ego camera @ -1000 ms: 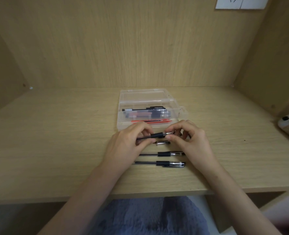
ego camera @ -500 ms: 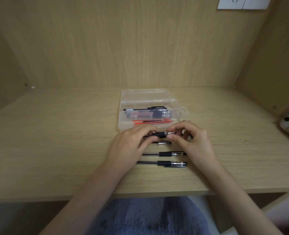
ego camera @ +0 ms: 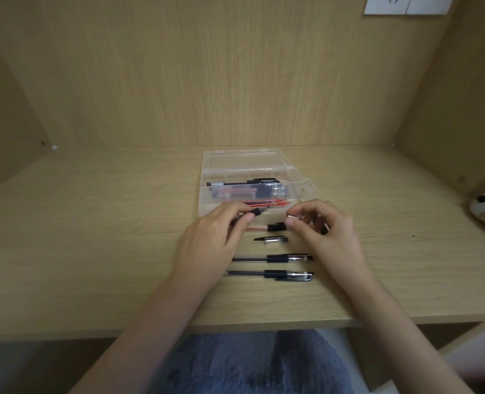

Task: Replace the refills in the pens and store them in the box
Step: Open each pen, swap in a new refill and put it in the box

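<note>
Pen barrel (ego camera: 255,219), black grip rightward, pinched in my left hand (ego camera: 210,243); its detached metal tip (ego camera: 292,218) pinched by my right hand (ego camera: 326,234), just right, not touching. I would pull the refill (ego camera: 263,211) straight out, keeping the barrel level. Both sit just near of the clear box (ego camera: 207,177).

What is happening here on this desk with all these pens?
A person is working on a pen that is in two pieces. The left hand holds the pen body near its black grip, and the right hand pinches a small silvery piece apart from it. On the desk lie a red-refill pen, a loose cap and two capped pens. The open clear box behind holds pens and red refills.
</note>
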Tool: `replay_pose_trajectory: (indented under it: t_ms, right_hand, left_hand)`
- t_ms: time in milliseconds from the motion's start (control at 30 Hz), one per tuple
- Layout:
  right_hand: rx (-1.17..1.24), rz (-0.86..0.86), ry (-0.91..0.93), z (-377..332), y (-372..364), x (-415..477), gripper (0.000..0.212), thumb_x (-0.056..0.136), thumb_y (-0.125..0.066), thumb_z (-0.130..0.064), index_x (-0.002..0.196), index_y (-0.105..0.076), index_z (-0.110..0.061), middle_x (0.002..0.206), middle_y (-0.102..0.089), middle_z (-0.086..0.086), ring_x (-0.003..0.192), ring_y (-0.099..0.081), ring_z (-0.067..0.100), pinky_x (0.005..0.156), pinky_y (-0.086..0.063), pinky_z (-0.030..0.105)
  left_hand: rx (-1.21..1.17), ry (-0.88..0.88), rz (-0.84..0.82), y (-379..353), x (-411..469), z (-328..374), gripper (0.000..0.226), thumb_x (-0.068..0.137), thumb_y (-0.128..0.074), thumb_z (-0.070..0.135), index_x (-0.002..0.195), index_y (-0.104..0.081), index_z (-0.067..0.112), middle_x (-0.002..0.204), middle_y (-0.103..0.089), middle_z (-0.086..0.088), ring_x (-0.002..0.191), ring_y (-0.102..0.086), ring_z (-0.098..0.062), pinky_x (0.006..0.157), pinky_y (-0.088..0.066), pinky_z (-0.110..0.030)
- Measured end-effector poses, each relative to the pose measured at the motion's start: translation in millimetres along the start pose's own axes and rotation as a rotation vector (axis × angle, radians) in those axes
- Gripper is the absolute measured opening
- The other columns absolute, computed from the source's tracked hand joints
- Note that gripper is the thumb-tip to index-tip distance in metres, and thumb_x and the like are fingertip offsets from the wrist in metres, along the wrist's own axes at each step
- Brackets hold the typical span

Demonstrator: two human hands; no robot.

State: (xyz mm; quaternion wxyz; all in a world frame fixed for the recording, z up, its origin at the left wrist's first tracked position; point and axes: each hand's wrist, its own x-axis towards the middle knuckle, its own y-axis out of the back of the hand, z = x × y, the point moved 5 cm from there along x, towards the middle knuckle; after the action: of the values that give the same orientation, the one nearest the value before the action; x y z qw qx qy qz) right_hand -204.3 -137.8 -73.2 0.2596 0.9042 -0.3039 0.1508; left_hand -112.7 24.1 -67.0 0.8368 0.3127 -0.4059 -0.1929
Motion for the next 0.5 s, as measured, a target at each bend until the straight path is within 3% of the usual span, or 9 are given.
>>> replay_pose_trajectory:
  t_ms: [133,267,500]
  right_hand:
    - [-0.166,-0.135,0.13,1.2,-12.6,-1.1,0.006,0.079,-0.074,-0.025,0.08,-0.069,-0.027,0.08,-0.063,-0.018,0.091,-0.048,0.007,0.08,-0.036,0.021]
    - [-0.237,-0.236,0.138,4.8,-20.3,-3.6,0.007,0.077,-0.073,-0.034,0.081,-0.071,-0.029,0.086,-0.062,-0.016,0.099,-0.043,0.015,0.092,-0.036,0.028]
    - [-0.042,-0.166,0.043,1.0,-11.5,-0.3,0.019,0.073,-0.068,-0.041,0.09,-0.071,-0.031,0.089,-0.066,-0.017,0.101,-0.044,0.007,0.083,-0.031,0.009]
  left_hand:
    - [-0.031,0.019,0.004,1.6,0.1,-0.7,0.019,0.093,-0.048,0.032,0.106,-0.06,0.024,0.092,-0.058,0.016,0.077,-0.055,-0.001,0.064,-0.043,-0.015]
    - [-0.053,0.015,-0.02,-1.9,-0.1,-1.0,0.019,0.092,-0.051,0.033,0.107,-0.06,0.026,0.095,-0.06,0.018,0.084,-0.056,0.001,0.071,-0.048,-0.022]
    - [-0.086,-0.017,-0.023,-4.1,-0.2,0.1,0.016,0.091,-0.055,0.035,0.103,-0.061,0.027,0.098,-0.063,0.016,0.088,-0.056,0.0,0.073,-0.048,-0.026]
